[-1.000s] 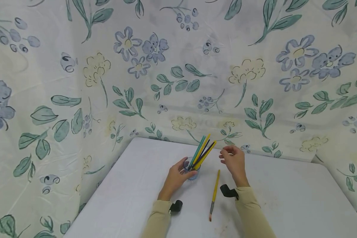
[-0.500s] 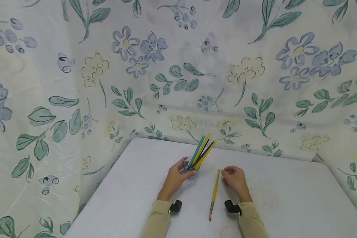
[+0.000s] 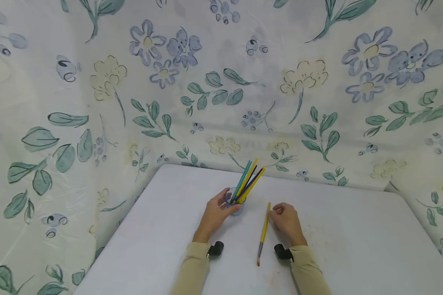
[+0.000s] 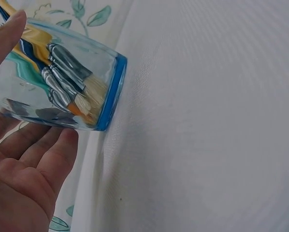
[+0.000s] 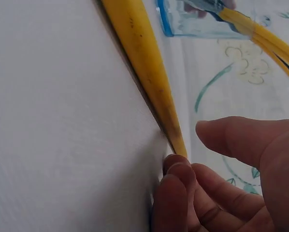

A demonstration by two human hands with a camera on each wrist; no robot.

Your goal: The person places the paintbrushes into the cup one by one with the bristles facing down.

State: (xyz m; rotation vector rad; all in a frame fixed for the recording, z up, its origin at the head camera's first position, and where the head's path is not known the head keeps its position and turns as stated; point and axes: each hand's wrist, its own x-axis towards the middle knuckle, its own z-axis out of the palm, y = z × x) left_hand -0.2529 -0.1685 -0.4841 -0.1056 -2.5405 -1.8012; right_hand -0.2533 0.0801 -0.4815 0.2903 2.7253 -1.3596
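Note:
My left hand [image 3: 214, 215] grips a clear glass with a blue base [image 4: 116, 92], thumb on one side and fingers on the other. Several paintbrushes with yellow, teal and dark handles [image 3: 248, 182] lean in it, pale bristles down against the base. A yellow-handled paintbrush [image 3: 264, 227] lies on the table, its bristle end towards me. Beside the tip of its handle is my right hand [image 3: 286, 221]. In the right wrist view, the fingertips [image 5: 176, 162] are at the yellow handle [image 5: 142, 63], apparently touching it, while the thumb [image 5: 226, 137] stands apart from it.
The white tabletop [image 3: 347, 237] carries faint brownish smudges near the right forearm. A floral cloth [image 3: 258, 82] hangs behind the table's far edge and along the left side. Both wrists wear small black cameras [image 3: 216, 248].
My right hand has come down and left to the tip of the loose paintbrush's handle. My left hand keeps its hold on the glass. The head view has shifted slightly.

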